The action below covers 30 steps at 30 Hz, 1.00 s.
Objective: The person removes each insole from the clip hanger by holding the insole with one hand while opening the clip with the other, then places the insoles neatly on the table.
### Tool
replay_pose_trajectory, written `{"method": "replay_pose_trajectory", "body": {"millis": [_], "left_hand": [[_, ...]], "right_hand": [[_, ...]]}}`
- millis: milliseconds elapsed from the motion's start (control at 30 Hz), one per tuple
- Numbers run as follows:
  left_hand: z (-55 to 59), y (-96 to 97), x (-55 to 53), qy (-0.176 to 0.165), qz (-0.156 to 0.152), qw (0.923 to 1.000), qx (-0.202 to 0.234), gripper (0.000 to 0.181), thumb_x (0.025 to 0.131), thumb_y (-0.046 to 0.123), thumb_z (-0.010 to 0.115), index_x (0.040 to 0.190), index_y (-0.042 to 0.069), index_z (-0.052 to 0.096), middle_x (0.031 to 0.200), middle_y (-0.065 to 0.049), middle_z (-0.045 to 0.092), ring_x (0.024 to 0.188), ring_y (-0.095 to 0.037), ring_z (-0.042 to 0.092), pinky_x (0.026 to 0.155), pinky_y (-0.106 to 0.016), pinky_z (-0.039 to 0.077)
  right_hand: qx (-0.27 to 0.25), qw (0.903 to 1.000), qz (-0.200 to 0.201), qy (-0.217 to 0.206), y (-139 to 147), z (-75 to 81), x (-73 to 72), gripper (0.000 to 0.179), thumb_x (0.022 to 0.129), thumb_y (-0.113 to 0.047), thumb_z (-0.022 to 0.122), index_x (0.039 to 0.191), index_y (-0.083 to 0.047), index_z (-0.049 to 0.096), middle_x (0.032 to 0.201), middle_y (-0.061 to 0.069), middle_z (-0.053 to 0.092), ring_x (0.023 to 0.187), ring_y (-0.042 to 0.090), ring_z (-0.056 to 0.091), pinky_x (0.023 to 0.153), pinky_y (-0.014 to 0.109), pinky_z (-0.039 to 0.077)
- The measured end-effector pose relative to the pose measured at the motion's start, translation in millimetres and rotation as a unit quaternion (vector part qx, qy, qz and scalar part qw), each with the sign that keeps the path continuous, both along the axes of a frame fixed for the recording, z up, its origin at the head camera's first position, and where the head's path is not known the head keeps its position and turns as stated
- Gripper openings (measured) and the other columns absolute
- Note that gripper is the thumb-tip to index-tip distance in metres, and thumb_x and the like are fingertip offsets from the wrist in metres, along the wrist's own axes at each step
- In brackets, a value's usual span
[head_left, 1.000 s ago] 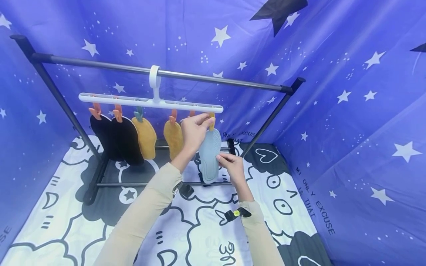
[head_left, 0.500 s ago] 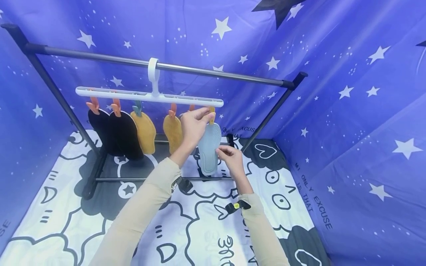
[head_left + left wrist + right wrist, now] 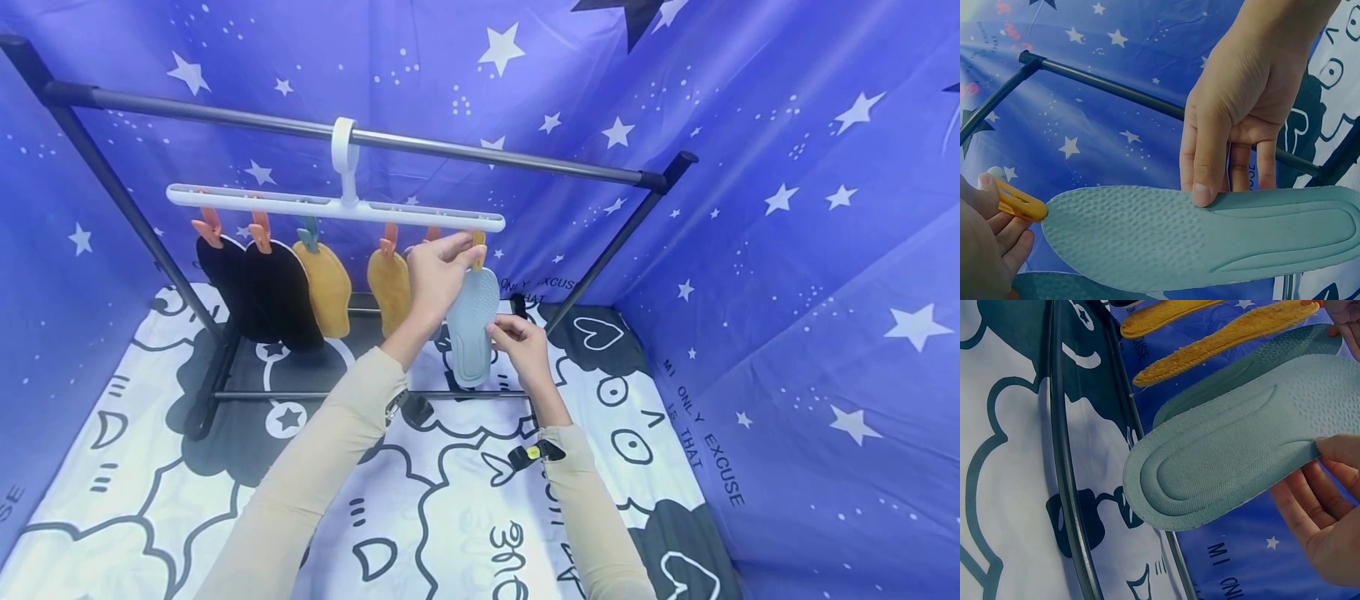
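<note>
Head view: start with the rack (image 3: 495, 156); judge unlikely to fail unless knocked. Next watch the white hanger (image 3: 348, 208), slung by one hook over the top rail; could tilt if dragged down at its right end. Then check the pale blue insole (image 3: 1204, 240), dimpled end up below that end, near a second blue insole (image 3: 1263, 357); could swing or drop if let go too soon. Note the right hand (image 3: 527, 346), pinching that insole's side edge with thumb and fingers, and the left hand (image 3: 437, 277), likewise closed in a pinch on the yellow clip (image 3: 1022, 201). Treat that clip as weakest: seemingly meeting only the insole's very tip, with firmness of bite impossible to tell; could slip if seated too shallow.
</note>
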State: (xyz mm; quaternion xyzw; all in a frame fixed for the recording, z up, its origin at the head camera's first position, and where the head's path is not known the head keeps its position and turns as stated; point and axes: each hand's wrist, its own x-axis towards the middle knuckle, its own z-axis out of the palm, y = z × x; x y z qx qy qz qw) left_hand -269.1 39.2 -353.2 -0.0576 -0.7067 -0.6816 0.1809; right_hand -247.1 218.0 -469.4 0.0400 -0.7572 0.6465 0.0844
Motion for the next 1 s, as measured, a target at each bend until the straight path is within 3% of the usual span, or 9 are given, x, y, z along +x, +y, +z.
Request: {"method": "replay_pose_trajectory", "body": {"millis": [467,767,1000], "left_hand": [[-0.2,-0.1,2.2,-0.004,-0.003,1.0,0.001,0.031,0.088,0.016,0.08,0.117,0.004,0.076,0.113,-0.015,0.076,0.106,-0.024,0.075,0.091,-0.033,0.062],[-2.7,0.9,1.8,0.0,0.001,1.0,-0.007,0.031,0.089,0.017,0.08,0.116,0.004,0.076,0.113,-0.015,0.076,0.105,-0.024,0.075,0.091,-0.033,0.061],[-2.9,2.1,2.6,-0.001,0.001,0.9999,-0.012,0.031,0.089,0.016,0.08,0.116,0.003,0.076,0.112,-0.015,0.076,0.104,-0.025,0.076,0.09,-0.033,0.062]], "right_hand": [[-0.007,0.9999,-0.006,0.01,2.1,-1.6,0.2,0.023,0.091,-0.004,0.074,0.108,0.012,0.071,0.089,-0.002,0.076,0.077,0.004,0.07,0.071,0.025,0.064],[-0.014,0.9998,-0.014,0.01,4.5,-3.5,0.7,0.022,0.091,-0.002,0.074,0.108,0.012,0.072,0.09,-0.004,0.077,0.079,0.004,0.071,0.073,0.027,0.064],[-0.011,0.9998,-0.011,0.009,7.4,-4.6,1.6,0.025,0.091,-0.005,0.075,0.109,0.012,0.072,0.097,0.005,0.076,0.081,0.007,0.071,0.074,0.029,0.065]]}}
